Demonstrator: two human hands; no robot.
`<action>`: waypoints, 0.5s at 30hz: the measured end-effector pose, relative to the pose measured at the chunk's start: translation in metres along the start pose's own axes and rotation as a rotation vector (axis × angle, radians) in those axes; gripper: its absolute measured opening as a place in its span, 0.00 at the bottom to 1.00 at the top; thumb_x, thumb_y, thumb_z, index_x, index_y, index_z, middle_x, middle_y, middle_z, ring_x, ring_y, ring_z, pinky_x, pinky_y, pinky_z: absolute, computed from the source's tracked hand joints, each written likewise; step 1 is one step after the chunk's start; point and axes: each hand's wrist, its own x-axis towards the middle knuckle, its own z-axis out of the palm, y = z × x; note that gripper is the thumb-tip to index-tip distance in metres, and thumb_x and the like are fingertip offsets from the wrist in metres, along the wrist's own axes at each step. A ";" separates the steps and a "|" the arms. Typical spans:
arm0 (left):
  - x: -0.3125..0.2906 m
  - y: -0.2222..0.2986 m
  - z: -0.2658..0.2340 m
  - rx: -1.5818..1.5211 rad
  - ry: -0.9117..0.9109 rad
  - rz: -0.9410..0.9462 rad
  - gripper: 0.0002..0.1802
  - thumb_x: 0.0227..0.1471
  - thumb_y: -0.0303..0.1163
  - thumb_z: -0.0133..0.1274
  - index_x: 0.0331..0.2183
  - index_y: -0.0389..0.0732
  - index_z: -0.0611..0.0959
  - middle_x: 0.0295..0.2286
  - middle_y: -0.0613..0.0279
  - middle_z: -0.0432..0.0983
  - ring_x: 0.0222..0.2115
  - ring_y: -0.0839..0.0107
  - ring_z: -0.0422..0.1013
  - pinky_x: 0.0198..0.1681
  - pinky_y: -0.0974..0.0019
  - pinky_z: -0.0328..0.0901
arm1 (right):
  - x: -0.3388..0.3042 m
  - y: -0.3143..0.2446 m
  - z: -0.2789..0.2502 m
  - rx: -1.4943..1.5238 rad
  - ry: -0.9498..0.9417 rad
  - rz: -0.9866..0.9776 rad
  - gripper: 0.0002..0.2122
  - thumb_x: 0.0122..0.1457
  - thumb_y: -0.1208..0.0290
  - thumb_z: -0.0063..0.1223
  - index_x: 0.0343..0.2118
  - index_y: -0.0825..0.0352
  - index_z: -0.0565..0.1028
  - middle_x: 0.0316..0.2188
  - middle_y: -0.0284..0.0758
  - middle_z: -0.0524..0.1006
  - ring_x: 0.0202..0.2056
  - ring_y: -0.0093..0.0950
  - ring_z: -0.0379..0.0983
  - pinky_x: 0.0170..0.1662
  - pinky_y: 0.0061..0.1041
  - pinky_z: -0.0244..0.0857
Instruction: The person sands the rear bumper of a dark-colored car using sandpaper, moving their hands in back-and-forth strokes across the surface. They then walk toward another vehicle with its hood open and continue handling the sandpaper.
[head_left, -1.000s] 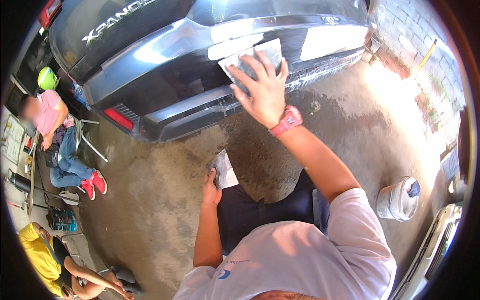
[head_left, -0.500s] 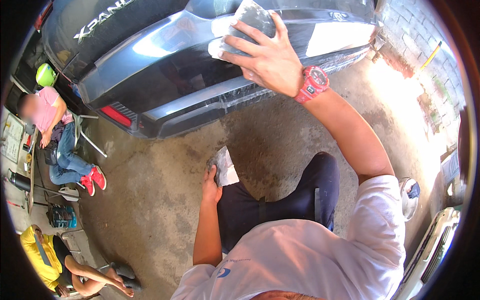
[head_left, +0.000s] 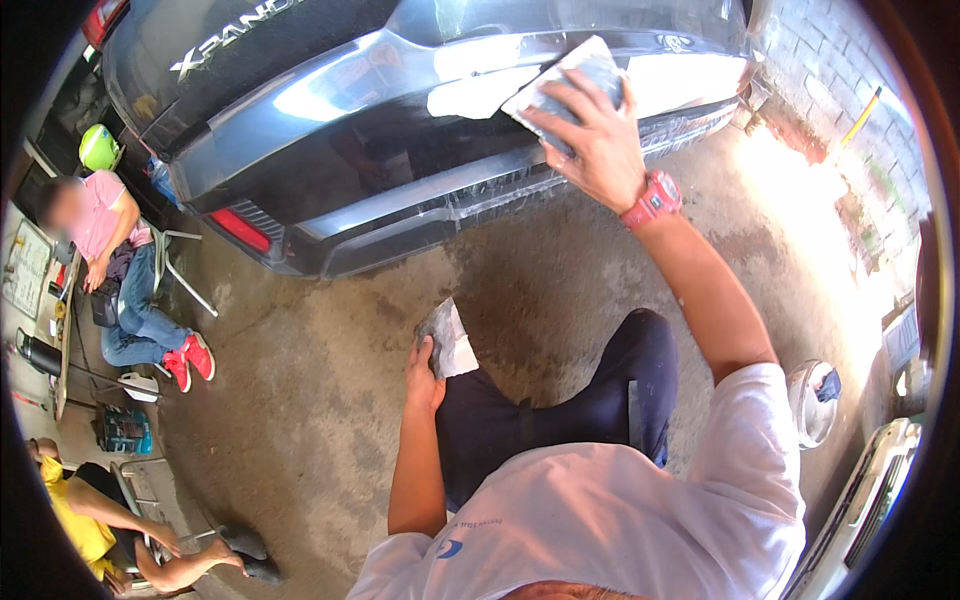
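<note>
My right hand (head_left: 607, 150), with a red watch at its wrist, is pressing a grey, dusty sheet of sandpaper (head_left: 588, 60) against the dark rear bumper (head_left: 370, 170) of a car. The fingers lie over the sheet, and the thumb is at its right edge. Down by my left thigh, my left hand (head_left: 424, 378) grips another grey and whitish sheet (head_left: 452, 335), apparently folded sandpaper, apart from the car. Pale, bright patches show on the bumper around the right hand.
At left, one person (head_left: 110, 225) in pink sits on a chair; another (head_left: 90, 510) in yellow sits lower down. A green helmet (head_left: 98, 147) is behind them. A bucket (head_left: 815, 405) stands at right beside a light vehicle (head_left: 865, 500). A block wall (head_left: 830, 60) rises far right.
My right hand has slid right and slightly nearer along the bumper with its sheet. My left hand stays put. The person in yellow has shifted posture, an arm now reaching toward the legs.
</note>
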 end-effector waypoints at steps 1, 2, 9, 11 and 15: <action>0.000 -0.001 -0.001 -0.008 0.028 -0.001 0.37 0.71 0.37 0.60 0.71 0.34 0.65 0.64 0.49 0.72 0.60 0.58 0.76 0.62 0.54 0.75 | -0.003 -0.007 -0.003 0.041 0.129 0.103 0.23 0.59 0.62 0.69 0.59 0.43 0.84 0.65 0.27 0.75 0.71 0.35 0.65 0.70 0.69 0.48; 0.000 -0.003 -0.002 -0.014 0.000 0.008 0.36 0.70 0.37 0.60 0.71 0.34 0.66 0.63 0.49 0.73 0.60 0.58 0.76 0.62 0.54 0.75 | -0.004 -0.013 -0.003 0.192 0.190 0.241 0.23 0.59 0.61 0.69 0.59 0.44 0.84 0.64 0.28 0.75 0.70 0.35 0.67 0.70 0.66 0.50; 0.007 -0.003 -0.009 0.009 -0.081 0.016 0.33 0.70 0.38 0.60 0.68 0.35 0.69 0.61 0.50 0.76 0.57 0.58 0.78 0.58 0.55 0.77 | 0.018 -0.054 0.027 0.763 0.490 0.764 0.23 0.64 0.61 0.70 0.62 0.56 0.82 0.60 0.39 0.76 0.59 0.37 0.78 0.61 0.33 0.74; 0.007 -0.003 -0.009 0.013 -0.064 0.015 0.33 0.70 0.38 0.60 0.68 0.36 0.69 0.60 0.50 0.76 0.57 0.58 0.78 0.58 0.55 0.77 | 0.029 -0.068 0.036 0.797 0.552 0.796 0.24 0.63 0.61 0.71 0.62 0.58 0.82 0.61 0.42 0.75 0.59 0.38 0.77 0.61 0.34 0.73; 0.006 -0.003 -0.008 -0.006 -0.049 0.015 0.33 0.70 0.38 0.60 0.68 0.35 0.70 0.60 0.51 0.76 0.56 0.58 0.78 0.58 0.55 0.78 | 0.046 -0.111 0.045 0.756 0.627 0.775 0.26 0.59 0.61 0.72 0.61 0.59 0.82 0.61 0.44 0.74 0.61 0.44 0.72 0.63 0.42 0.67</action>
